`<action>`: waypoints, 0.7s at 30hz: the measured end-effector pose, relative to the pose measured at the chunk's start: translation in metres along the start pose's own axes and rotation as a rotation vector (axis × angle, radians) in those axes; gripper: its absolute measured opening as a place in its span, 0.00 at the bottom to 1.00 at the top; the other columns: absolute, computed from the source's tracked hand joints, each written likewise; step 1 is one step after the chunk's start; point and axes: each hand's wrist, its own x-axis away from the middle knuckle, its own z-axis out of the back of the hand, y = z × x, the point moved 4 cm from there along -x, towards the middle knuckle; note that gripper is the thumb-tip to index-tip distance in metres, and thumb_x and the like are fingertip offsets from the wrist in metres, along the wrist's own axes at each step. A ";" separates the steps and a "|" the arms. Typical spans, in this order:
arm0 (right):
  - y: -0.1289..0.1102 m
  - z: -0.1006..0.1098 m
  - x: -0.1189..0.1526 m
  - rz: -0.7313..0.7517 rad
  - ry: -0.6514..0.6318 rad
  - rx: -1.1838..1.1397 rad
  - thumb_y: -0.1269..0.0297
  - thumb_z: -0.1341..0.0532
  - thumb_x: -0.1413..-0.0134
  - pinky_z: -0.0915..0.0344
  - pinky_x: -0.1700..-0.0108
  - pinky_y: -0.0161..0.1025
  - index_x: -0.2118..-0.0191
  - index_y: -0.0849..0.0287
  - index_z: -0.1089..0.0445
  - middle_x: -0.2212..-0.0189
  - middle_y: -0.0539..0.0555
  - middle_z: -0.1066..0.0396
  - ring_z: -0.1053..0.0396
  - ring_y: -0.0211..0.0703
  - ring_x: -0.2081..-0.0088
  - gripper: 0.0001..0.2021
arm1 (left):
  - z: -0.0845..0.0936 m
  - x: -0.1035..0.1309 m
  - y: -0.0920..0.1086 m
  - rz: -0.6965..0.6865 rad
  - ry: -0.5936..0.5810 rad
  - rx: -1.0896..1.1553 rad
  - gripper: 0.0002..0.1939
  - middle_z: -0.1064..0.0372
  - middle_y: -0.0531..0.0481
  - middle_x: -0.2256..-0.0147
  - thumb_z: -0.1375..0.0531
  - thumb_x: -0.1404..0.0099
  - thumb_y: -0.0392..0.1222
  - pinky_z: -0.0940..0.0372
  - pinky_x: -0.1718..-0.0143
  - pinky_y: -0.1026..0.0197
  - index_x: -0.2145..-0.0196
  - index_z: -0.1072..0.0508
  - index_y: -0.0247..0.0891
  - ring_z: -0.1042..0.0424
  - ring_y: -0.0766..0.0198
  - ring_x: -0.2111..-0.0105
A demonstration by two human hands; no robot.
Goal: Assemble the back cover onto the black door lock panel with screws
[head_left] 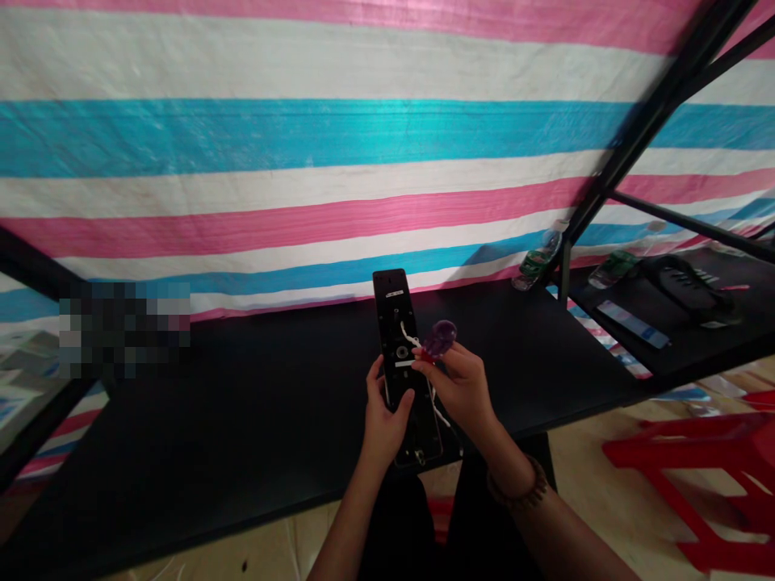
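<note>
A long black panel (424, 436) with round fittings, white labels and white cables lies lengthwise on the black table, its far end near the striped sheet. My left hand (387, 415) is wrapped round the panel's left side, thumb on top. Above the panel's right edge, my right hand (463, 383) is closed on a purple translucent knob-like object (441, 337) with a red part at its lower end. Its fingertips are close to the white cable (409, 334); whether they touch it I cannot tell. A bead bracelet circles my right wrist.
The black table (242, 420) stretches to both sides. A plastic bottle (538, 260) stands tilted by the frame at the back right. Another bottle (613, 269), a black device (690, 290) and a pale packet (634, 323) lie on the right-hand table. A red stool (696, 444) stands at right.
</note>
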 end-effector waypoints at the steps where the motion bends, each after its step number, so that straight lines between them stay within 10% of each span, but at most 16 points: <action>1: 0.000 0.000 0.000 -0.010 -0.014 -0.008 0.68 0.32 0.43 0.29 0.61 0.37 0.64 0.55 0.21 0.67 0.53 0.21 0.24 0.43 0.65 0.02 | 0.001 0.000 0.000 -0.020 0.001 -0.016 0.39 0.30 0.41 0.44 0.36 0.35 0.47 0.31 0.45 0.47 0.32 0.48 0.45 0.25 0.52 0.47; 9: 0.000 -0.001 0.003 0.000 -0.080 0.007 0.68 0.39 0.37 0.28 0.59 0.39 0.57 0.56 0.23 0.63 0.55 0.22 0.24 0.43 0.63 0.07 | 0.001 -0.002 -0.001 -0.145 -0.032 -0.146 0.19 0.30 0.45 0.46 0.39 0.32 0.46 0.36 0.39 0.47 0.45 0.25 0.46 0.29 0.53 0.43; 21: -0.006 -0.002 -0.001 0.023 -0.103 0.015 0.70 0.41 0.36 0.28 0.60 0.38 0.59 0.57 0.24 0.64 0.55 0.21 0.23 0.43 0.63 0.08 | 0.001 -0.002 -0.001 -0.147 -0.023 -0.179 0.18 0.36 0.44 0.41 0.39 0.32 0.45 0.40 0.35 0.44 0.45 0.24 0.47 0.33 0.52 0.40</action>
